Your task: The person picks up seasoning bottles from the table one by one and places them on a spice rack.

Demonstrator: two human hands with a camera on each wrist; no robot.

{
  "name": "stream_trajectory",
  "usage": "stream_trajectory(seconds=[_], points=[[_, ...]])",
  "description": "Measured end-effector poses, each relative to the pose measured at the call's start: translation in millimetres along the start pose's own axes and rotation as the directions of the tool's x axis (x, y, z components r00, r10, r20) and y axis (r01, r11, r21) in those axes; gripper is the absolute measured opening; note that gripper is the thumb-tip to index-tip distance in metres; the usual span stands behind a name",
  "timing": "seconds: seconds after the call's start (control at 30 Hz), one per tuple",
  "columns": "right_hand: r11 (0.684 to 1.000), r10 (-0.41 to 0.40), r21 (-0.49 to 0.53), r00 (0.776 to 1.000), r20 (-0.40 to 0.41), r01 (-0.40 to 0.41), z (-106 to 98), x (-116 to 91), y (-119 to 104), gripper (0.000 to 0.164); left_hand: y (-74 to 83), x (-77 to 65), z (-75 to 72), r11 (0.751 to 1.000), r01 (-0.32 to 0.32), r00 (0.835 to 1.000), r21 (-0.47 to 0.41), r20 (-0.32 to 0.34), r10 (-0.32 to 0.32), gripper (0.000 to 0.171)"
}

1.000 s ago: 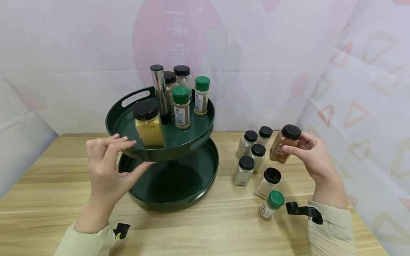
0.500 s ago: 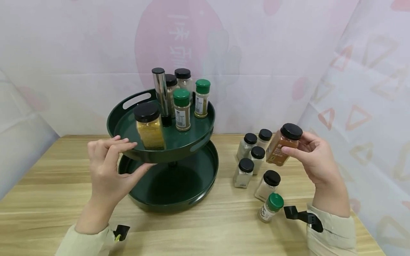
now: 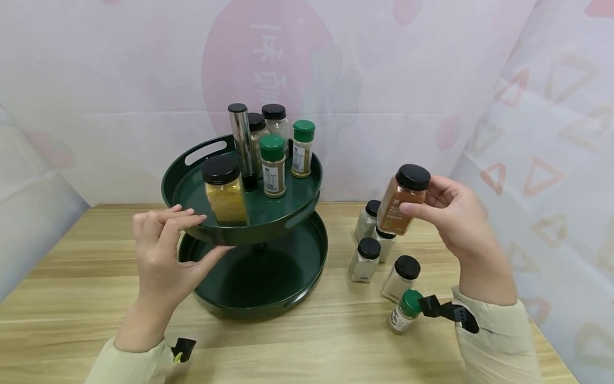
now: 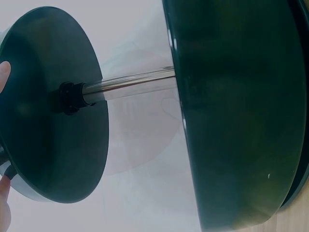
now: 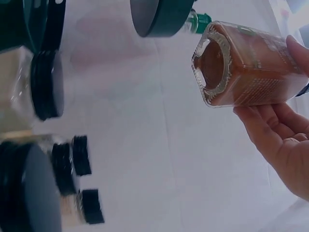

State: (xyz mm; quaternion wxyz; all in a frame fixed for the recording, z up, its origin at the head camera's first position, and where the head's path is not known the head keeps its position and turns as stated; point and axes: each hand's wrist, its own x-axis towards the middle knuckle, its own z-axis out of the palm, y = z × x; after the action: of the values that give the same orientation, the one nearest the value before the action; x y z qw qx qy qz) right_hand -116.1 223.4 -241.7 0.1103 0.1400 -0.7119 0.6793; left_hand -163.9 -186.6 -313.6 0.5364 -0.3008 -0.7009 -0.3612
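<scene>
In the head view my left hand (image 3: pixel 163 250) pinches the near left rim of the upper tray (image 3: pixel 259 233) of a dark green two-tier turntable, fingers above and thumb below. That tray bears a yellow spice jar (image 3: pixel 227 202) with a black lid, two green-lidded bottles (image 3: pixel 274 176) and two black-lidded jars (image 3: pixel 278 126) around a metal pole (image 3: pixel 242 141). Nothing stands on the visible part of the lower tray (image 3: pixel 254 280). My right hand (image 3: pixel 455 218) grips a black-lidded jar of reddish-brown spice (image 3: pixel 395 208), held tilted in the air above the table.
Several black-lidded jars (image 3: pixel 364 262) stand on the wooden table (image 3: pixel 326 341) to the right of the turntable, some partly hidden behind the lifted jar. A green-lidded bottle (image 3: pixel 402 317) stands nearest me. A pale printed cloth (image 3: pixel 384 149) hangs behind.
My right hand has carried the reddish-brown spice jar up and to the left, and it now covers a jar behind it. My left hand keeps its hold on the rim.
</scene>
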Motion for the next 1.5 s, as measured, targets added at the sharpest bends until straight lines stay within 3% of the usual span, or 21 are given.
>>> stream_trajectory(seconds=[0.57,1.13,1.5], points=[[1.000,-0.018,-0.004,1.000,0.004,0.018,71.2,46.6,-33.5,0.048,-1.3,0.0,-0.9,1.000,-0.009,1.000,-0.003,0.008,0.009,0.065],[0.997,-0.061,-0.038,0.997,0.049,0.063,128.0,68.7,-34.1,0.045,-0.6,1.9,0.8,1.000,-0.028,1.000,-0.006,-0.006,0.028,0.064],[0.995,-0.016,-0.099,0.997,0.073,0.023,143.2,68.2,-24.1,0.043,-1.3,-0.7,1.0,1.000,-0.022,1.000,-0.004,0.014,0.022,0.064]])
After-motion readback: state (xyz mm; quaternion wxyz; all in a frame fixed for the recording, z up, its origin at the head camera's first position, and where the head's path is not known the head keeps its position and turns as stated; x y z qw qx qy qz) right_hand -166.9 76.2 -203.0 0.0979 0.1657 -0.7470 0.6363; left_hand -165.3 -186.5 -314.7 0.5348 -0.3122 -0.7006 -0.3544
